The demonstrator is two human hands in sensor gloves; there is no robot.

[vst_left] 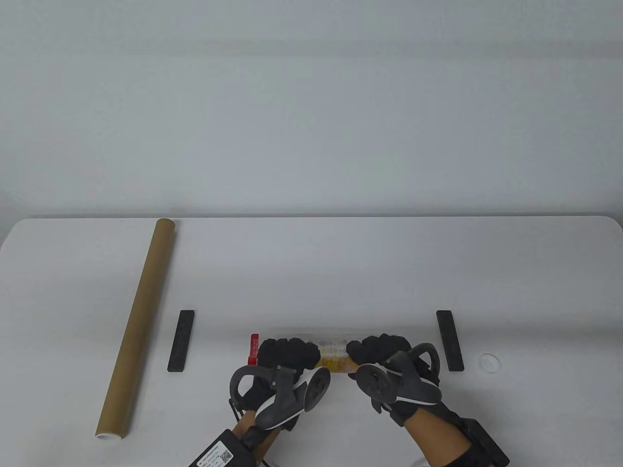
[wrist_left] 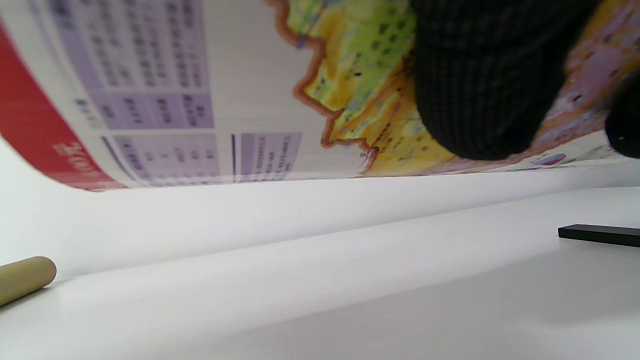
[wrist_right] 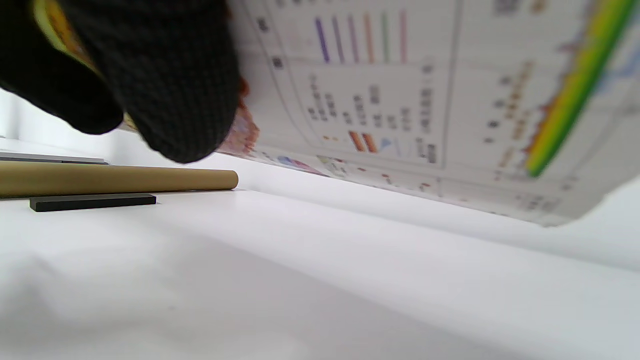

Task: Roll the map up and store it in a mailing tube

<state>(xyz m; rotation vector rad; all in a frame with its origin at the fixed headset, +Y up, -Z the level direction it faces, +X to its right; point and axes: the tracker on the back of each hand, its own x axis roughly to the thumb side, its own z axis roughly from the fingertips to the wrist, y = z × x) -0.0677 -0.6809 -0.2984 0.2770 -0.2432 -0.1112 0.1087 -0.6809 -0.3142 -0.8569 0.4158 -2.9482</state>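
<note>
Map (vst_left: 332, 357) rolled, near front table edge, clasped by left hand (vst_left: 287, 355) and right hand (vst_left: 377, 352), fingers curled over it. Mailing tube (vst_left: 137, 326) well apart, far left. Risk: roll springing loose if either grasp slackens during transfer

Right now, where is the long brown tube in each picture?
Table view: the tube lies on the left, running from near edge to far.
Left wrist view: only its end shows, at the lower left.
Right wrist view: it lies on the left, behind a black bar.
Shared landmark: the map, held in both hands and seen in all three views.
</note>
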